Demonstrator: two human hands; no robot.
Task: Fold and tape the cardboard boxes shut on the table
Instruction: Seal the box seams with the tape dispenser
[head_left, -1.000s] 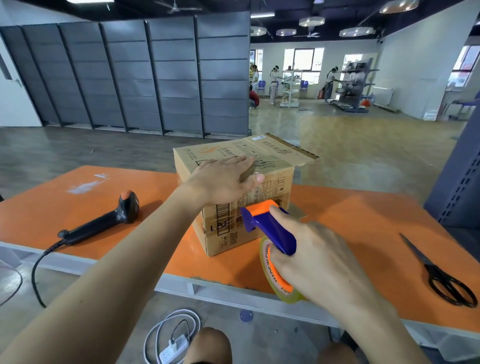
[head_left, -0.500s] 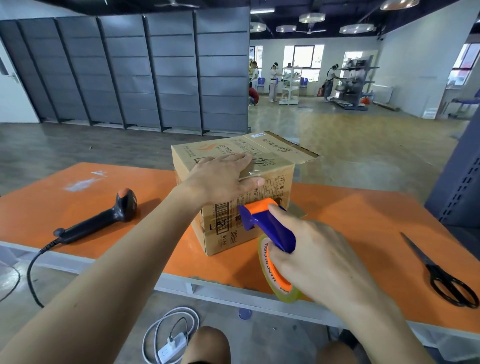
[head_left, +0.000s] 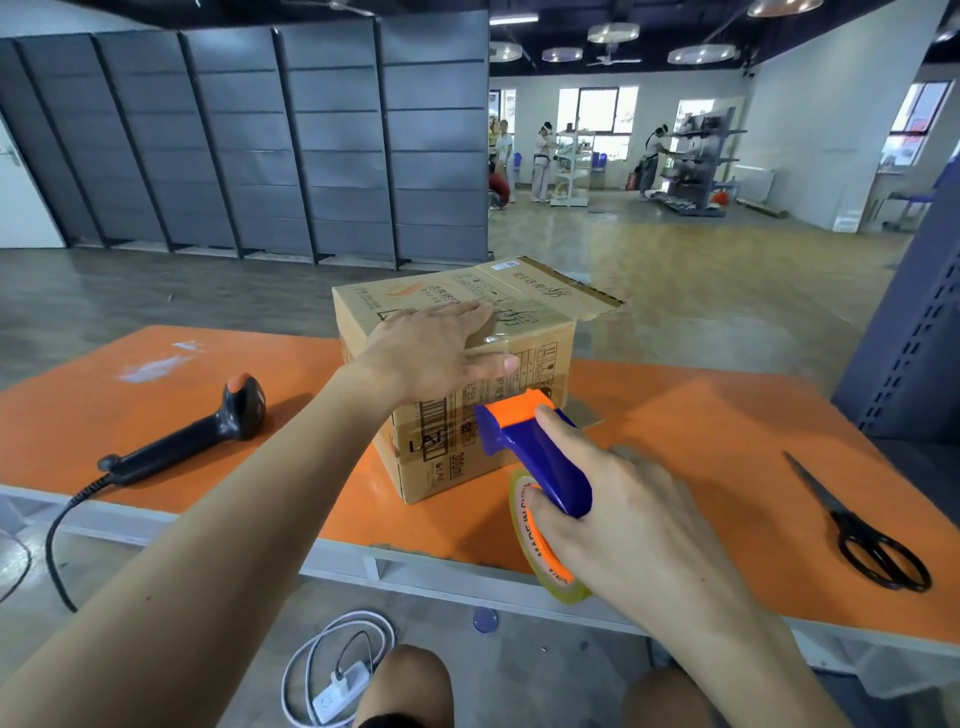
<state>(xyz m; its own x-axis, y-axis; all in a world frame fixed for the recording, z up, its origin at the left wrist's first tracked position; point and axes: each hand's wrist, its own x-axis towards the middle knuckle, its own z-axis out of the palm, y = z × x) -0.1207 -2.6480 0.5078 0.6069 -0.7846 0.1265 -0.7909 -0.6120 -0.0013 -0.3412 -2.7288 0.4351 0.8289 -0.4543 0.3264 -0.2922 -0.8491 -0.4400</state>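
Cardboard box sits mid-frame on the orange table, flaps down, can't see inside. Left hand presses flat on top, fingers together; right hand grips the tape dispenser at its front face.

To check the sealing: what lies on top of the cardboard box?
The left hand lies flat on the cardboard box, fingers straight. A white label sits near its far edge. The seam under the palm is hidden.

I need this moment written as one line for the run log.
phase: taping | left hand: flat on cardboard box top | right hand: grips tape dispenser, head at box side | scissors: on table
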